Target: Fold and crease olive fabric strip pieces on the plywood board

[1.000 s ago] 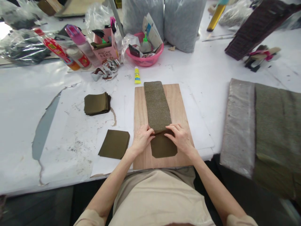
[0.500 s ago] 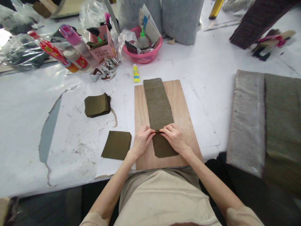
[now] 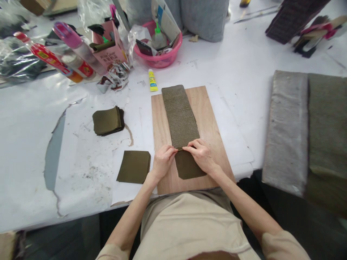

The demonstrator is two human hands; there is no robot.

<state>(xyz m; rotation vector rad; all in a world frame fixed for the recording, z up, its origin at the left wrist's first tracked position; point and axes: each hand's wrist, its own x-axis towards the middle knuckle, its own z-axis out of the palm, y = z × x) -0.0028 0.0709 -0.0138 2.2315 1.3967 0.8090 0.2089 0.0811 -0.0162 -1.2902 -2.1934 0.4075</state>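
Note:
A textured olive-grey fabric strip (image 3: 180, 112) lies lengthwise on a plywood board (image 3: 214, 144). At its near end is a smooth dark olive fabric piece (image 3: 189, 166) with clipped corners; whether the two are joined is hidden. My left hand (image 3: 165, 160) is closed, thumb and fingers pinching the edge where they meet, at its left part. Close beside it, my right hand (image 3: 200, 155) pinches the same edge with thumb and forefinger. Left of the board lies a neat stack of olive pieces (image 3: 134, 167), and beyond it a looser stack (image 3: 107, 121).
A yellow glue tube (image 3: 152, 80) lies past the board, before a pink basket (image 3: 159, 59) of odds and ends. Bottles (image 3: 78, 47) and a pink box (image 3: 110, 54) stand at the back left. Folded grey and olive fabric (image 3: 287, 133) hangs over the table edge at right.
The camera view has shifted slightly. Both hands stay at the edge between the fabrics; the right fingers have moved a little along it, with the forefinger more raised.

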